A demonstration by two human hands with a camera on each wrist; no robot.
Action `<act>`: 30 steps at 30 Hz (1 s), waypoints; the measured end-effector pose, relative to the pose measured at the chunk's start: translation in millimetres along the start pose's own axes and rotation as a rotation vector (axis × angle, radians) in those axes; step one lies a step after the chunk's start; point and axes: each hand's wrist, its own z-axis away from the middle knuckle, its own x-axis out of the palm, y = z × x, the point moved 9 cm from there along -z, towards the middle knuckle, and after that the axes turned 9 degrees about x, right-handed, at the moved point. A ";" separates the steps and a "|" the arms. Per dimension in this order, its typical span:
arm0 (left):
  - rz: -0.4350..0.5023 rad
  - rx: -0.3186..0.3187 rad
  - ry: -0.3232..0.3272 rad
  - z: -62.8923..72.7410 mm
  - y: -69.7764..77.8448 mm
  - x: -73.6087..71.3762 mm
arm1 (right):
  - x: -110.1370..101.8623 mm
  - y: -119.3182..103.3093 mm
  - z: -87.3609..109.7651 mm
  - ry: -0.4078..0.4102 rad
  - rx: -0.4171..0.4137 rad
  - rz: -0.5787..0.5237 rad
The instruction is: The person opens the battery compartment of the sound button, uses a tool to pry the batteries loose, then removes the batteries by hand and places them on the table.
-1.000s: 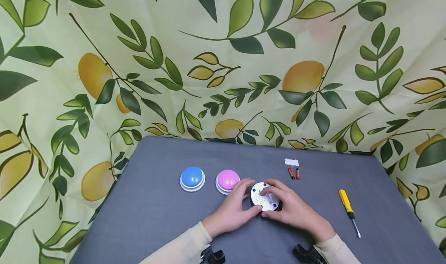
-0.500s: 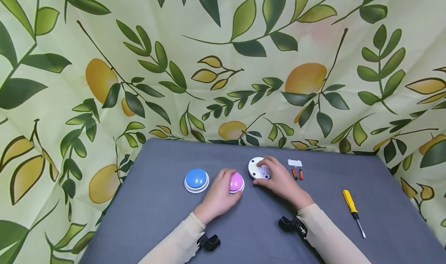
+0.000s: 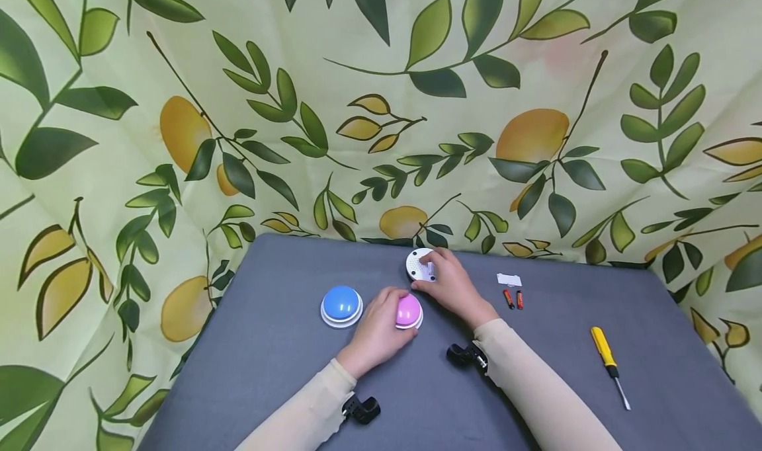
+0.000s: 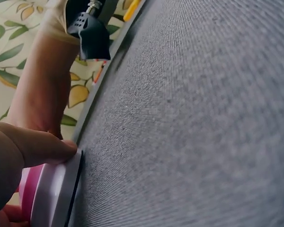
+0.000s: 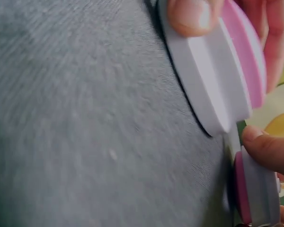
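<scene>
Right hand (image 3: 446,280) grips one upturned round white device (image 3: 415,266), far edge of grey cloth-covered table (image 3: 250,358); left hand (image 3: 376,325) grips one pink-domed white button (image 3: 408,311), gap between. Two red-black batteries (image 3: 508,299), right.

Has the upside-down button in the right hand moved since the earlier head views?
Yes: the upside-down button in the right hand has moved leftward, away from the batteries, toward the table's back edge.

No text, brand, number or sign is reading legibly in any view. Any print on the two small red-and-black cylindrical batteries (image 3: 520,299) is appearing too small to decipher, as is any on the white, round, perforated plastic base (image 3: 417,270).
</scene>
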 end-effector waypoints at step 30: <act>-0.096 0.064 -0.045 1.4 7.8 6.5 | -23.6 -20.8 95.3 0.023 -0.283 -0.084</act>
